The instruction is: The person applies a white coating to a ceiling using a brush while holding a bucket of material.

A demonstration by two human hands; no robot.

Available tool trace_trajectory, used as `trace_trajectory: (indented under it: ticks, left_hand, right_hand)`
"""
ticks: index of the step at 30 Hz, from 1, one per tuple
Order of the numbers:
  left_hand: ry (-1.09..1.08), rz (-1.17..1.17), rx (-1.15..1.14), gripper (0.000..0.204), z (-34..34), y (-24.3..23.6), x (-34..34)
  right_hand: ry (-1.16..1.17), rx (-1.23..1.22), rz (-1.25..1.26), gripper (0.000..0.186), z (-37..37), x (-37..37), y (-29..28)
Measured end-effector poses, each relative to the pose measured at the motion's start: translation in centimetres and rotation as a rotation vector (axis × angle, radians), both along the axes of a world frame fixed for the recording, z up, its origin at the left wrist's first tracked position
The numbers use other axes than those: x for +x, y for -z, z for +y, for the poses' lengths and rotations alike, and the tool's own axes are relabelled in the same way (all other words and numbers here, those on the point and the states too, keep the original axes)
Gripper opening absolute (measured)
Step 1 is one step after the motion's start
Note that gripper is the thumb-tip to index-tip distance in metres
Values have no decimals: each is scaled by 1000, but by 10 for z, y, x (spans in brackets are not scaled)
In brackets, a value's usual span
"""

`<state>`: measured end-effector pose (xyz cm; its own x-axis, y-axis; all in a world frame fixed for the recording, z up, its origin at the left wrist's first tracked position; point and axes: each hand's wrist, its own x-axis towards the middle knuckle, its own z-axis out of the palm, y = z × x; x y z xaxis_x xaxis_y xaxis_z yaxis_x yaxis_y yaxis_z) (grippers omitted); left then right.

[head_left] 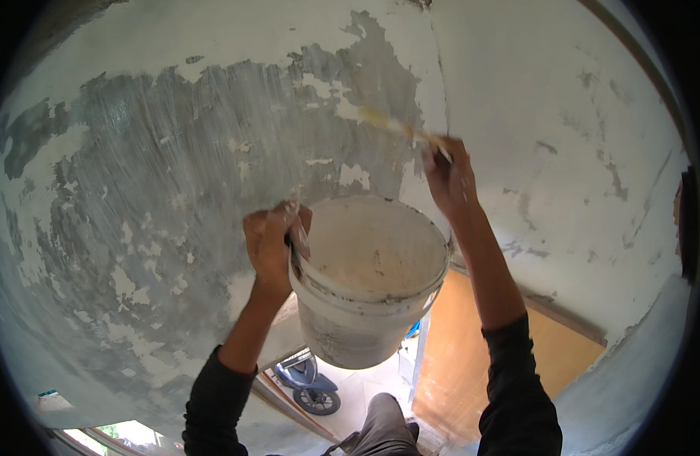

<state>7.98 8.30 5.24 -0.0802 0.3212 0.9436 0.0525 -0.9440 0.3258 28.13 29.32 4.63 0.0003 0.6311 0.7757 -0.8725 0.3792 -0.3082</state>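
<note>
My left hand [272, 237] grips the rim of a white plastic bucket [356, 334], its fingers closed over the left edge. The bucket is held up in front of me, tilted so that its stained inner wall shows; whitish and dark smears mark the outside. In my closed right hand [452, 181] is a paintbrush [392, 125], blurred by motion, its pale yellowish end pointing left toward the wall. That hand is above and right of the bucket. Behind both hands stretches a wall [205, 137] with grey streaked areas and ragged patches of whitish coating.
A paler wall [532, 114] meets the patchy one at a corner on the right. Below are a light wooden panel [464, 365] and, on the floor, a parked motorbike [308, 384]. My trouser leg [386, 425] shows at the lower edge. Window openings [126, 435] lie at lower left.
</note>
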Motion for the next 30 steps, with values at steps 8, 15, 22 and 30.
trace_trajectory:
  ticks: [8,15,22,30]
  left_hand:
    - [108,22,130,45,17,-63,3]
    - [-324,174,432,20,26,-76,-18]
    - [165,129,286,31,14,-73,-20]
    - [185,11,91,51,16,-38,-7]
  right_hand:
    - [-37,84,277,21,23,-37,-238]
    - [120,148,236,33,91,-81,-340]
    - [188,-9,173,25,29,-83,-263]
    - [293,-74,-7,28,42,-50,-165]
